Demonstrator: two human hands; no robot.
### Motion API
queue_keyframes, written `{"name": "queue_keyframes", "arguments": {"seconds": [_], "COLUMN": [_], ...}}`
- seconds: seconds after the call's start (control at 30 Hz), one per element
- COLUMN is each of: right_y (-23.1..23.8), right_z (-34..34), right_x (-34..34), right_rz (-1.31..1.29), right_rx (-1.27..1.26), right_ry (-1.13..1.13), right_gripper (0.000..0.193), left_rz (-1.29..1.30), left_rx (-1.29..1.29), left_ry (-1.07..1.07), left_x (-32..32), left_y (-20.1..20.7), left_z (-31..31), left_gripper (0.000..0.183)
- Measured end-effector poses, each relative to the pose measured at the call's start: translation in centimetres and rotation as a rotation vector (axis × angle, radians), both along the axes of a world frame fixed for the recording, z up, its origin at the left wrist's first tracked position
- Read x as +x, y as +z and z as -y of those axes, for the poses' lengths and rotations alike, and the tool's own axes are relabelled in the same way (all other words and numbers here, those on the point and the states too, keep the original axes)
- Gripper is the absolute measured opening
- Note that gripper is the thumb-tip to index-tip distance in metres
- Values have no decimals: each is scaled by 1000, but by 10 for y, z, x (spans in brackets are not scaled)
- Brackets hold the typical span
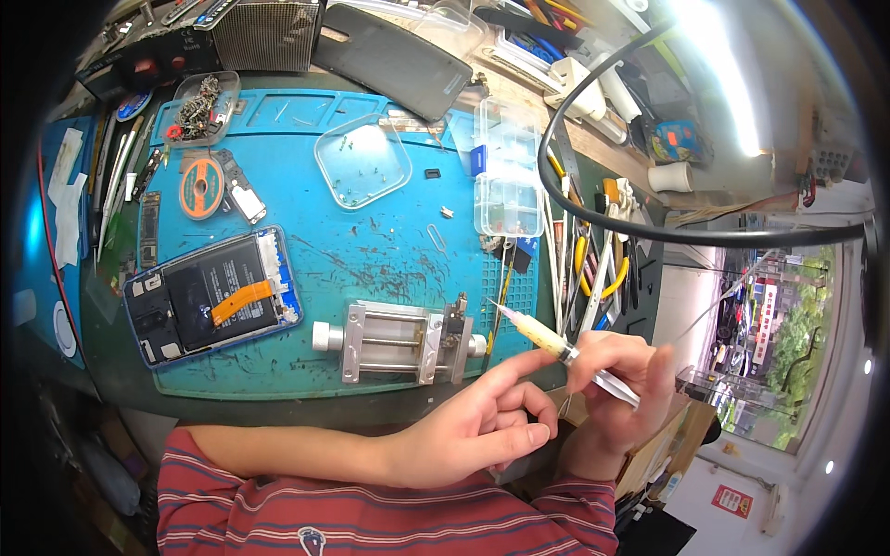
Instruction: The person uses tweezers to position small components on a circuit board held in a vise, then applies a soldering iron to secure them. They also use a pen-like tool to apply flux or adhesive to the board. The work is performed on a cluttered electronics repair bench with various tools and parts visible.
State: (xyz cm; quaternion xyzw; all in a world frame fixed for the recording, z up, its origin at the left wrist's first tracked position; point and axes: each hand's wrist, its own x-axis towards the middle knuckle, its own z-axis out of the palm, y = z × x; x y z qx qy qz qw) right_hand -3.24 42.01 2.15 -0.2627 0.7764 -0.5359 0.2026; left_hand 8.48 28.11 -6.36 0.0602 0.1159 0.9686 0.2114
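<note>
My right hand [623,389] is closed around a syringe [542,334] filled with yellowish paste, its thin needle tip pointing up and left over the mat's right edge. My left hand [477,424] is nearest to the syringe, index finger stretched toward the barrel and the other fingers loosely curled; nothing shows in it. Whether that fingertip touches the syringe I cannot tell. Just beyond my left hand stands a metal clamp fixture [394,341] with a white knob, holding a small dark board at its right end. An opened phone [215,295] with black battery and orange flex cable lies to its left.
On the blue mat [324,255] are a clear tray [362,167] of tiny parts, an orange-labelled spool [201,188] and a compartment box [508,167]. Pliers and tweezers [593,259] crowd the right side. A black cable [649,228] loops above them. A dark panel [394,60] lies behind.
</note>
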Motion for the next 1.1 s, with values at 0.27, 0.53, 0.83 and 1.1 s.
{"name": "queue_keyframes", "arguments": {"seconds": [0.27,0.53,0.83,1.1], "right_y": [-6,-8,-9,-5], "right_z": [-8,-1,0,-4], "right_x": [-3,0,0,-3], "right_rz": [196,182,167,191], "right_rx": [53,41,32,45], "right_ry": [54,3,21,70], "right_gripper": [92,88,88,91], "left_rz": [9,11,5,3], "left_rx": [-19,-17,-33,-57], "left_ry": [18,52,60,56], "left_x": [-3,-2,-1,-1], "left_y": [6,4,3,4], "left_z": [6,3,3,4], "left_gripper": [77,78,78,78]}}
